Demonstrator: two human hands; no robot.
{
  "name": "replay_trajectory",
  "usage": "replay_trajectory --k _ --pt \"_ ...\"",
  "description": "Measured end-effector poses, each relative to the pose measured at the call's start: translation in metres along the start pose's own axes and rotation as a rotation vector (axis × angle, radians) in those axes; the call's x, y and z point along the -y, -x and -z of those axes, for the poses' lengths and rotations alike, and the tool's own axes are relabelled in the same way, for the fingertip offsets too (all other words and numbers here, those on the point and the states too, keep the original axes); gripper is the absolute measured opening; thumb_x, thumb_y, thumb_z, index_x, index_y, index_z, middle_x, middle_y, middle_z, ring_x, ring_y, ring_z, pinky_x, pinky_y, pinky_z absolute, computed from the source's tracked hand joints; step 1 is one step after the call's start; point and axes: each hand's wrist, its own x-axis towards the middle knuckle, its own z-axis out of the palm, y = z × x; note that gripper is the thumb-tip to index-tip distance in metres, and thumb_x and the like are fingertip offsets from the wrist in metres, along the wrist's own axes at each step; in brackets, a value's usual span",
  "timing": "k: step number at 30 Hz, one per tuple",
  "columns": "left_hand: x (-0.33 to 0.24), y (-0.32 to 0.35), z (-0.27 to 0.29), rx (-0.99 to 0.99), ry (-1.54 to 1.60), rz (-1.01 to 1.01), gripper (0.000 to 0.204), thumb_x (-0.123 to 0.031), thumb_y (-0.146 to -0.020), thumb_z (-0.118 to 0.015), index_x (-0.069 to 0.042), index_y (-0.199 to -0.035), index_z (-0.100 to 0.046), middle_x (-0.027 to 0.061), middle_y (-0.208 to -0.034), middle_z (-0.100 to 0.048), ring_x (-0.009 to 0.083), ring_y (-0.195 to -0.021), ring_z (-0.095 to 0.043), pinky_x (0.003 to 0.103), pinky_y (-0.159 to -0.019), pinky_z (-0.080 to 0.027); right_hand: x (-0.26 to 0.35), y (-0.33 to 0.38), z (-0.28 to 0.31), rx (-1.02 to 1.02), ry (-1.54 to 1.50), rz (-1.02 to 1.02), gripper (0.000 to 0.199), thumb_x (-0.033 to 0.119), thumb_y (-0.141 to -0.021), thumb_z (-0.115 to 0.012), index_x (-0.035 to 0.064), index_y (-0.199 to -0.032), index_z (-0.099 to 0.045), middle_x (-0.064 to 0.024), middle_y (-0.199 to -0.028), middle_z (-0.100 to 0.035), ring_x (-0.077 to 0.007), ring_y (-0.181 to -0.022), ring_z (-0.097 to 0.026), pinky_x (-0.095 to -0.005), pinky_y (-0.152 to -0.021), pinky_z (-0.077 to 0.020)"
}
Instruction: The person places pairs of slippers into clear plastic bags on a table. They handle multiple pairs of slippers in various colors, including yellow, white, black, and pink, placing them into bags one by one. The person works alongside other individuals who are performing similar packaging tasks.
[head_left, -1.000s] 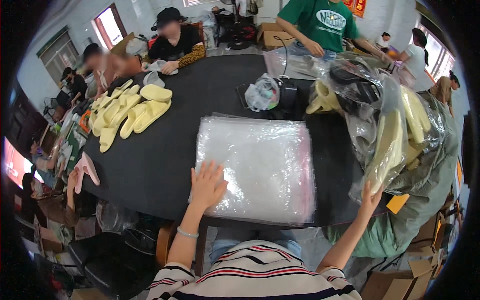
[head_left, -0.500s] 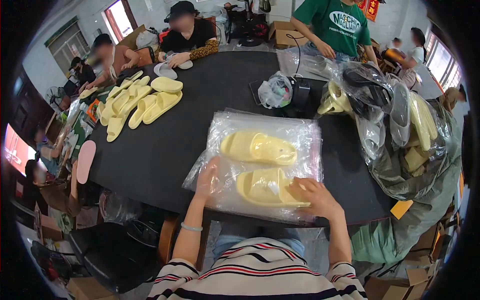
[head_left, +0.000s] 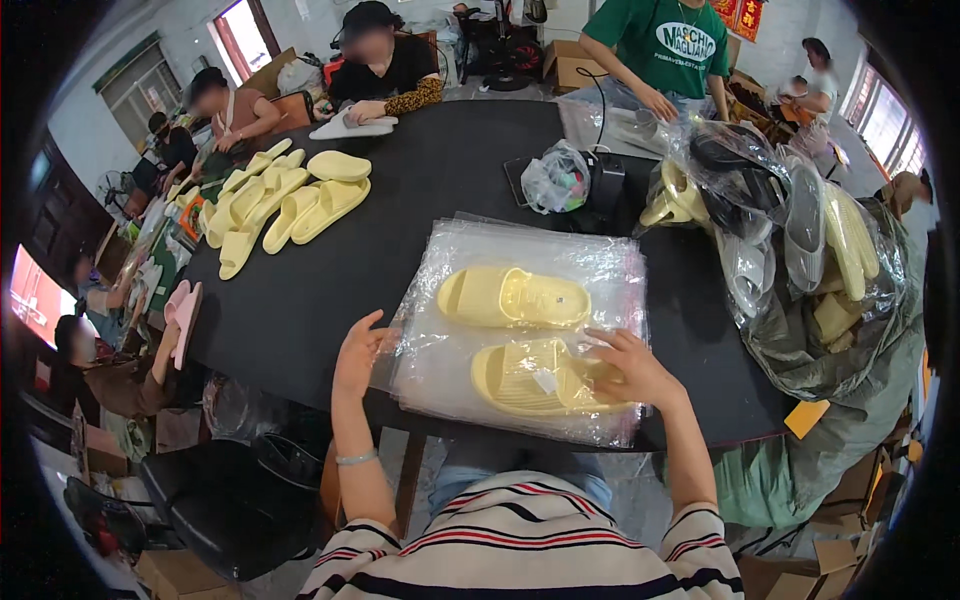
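Observation:
Two pale yellow slippers lie side by side on a stack of clear plastic bags (head_left: 425,380) in front of me. Glare on the far slipper (head_left: 475,297) and the near slipper (head_left: 515,375) suggests clear film over them. A small white tag shows on the near one. My left hand (head_left: 358,355) is at the stack's left edge, fingers apart; whether its fingertips touch the plastic I cannot tell. My right hand (head_left: 640,372) reaches over the heel end of the near slipper with its fingers spread, hiding part of that heel.
More yellow slippers (head_left: 255,200) lie at the table's far left. Behind the stack are a plastic-wrapped bundle (head_left: 553,180) and a black device (head_left: 605,180). At right, bagged slippers (head_left: 800,235) fill a large sack (head_left: 870,350). Co-workers sit or stand around the black table (head_left: 400,190).
My left hand has moved left off the bag's surface, its fingers now spread. The far slipper shows fewer wrinkles over it. My right hand has barely moved. A co-worker at left raises pink slippers.

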Motion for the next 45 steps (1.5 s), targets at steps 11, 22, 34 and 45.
replay_trajectory --k 11,22,34,45 --pt "-0.004 0.013 -0.029 0.113 -0.364 0.048 0.048 -0.006 -0.095 -0.054 -0.005 -0.141 -0.042 0.017 -0.111 -0.066 0.0197 -0.08 -0.069 0.028 -0.063 -0.056 -0.021 -0.119 -0.047 0.029 0.112 0.399 0.07 0.009 -0.068 -0.073 0.0121 -0.135 -0.05 -0.0135 -0.142 -0.047 -0.0345 -0.133 -0.039 -0.0441 -0.113 -0.0312" --pt "0.001 0.017 -0.028 0.067 -0.299 -0.016 0.04 -0.001 -0.097 -0.048 0.002 -0.136 -0.046 0.022 -0.12 -0.062 0.027 -0.081 -0.071 0.031 -0.066 -0.06 0.015 -0.074 -0.007 -0.2 0.081 0.184 0.052 0.003 -0.067 -0.07 0.0108 -0.118 -0.065 -0.0131 -0.107 -0.067 -0.0299 -0.099 -0.063 -0.0371 -0.079 -0.0523" --pt "-0.003 0.014 -0.052 0.112 -0.302 0.053 0.041 -0.001 -0.097 -0.046 0.001 -0.138 -0.043 0.0237 -0.125 -0.059 0.0293 -0.083 -0.071 0.033 -0.068 -0.061 -0.016 0.07 0.058 -1.009 -0.698 -0.392 0.038 -0.004 -0.083 -0.063 -0.0025 -0.121 -0.06 -0.01 -0.11 -0.064 -0.0184 -0.103 -0.061 -0.0286 -0.089 -0.0485" --pt "0.003 0.006 -0.053 0.227 -0.352 0.126 0.047 0.002 -0.093 -0.049 -0.002 -0.139 -0.043 0.0209 -0.129 -0.058 0.0249 -0.08 -0.07 0.033 -0.069 -0.059 0.068 -0.014 0.065 -0.656 -0.518 -0.013 0.045 0.008 -0.08 -0.067 0.0002 -0.123 -0.056 -0.0132 -0.112 -0.063 -0.0222 -0.107 -0.06 -0.0346 -0.093 -0.0464"
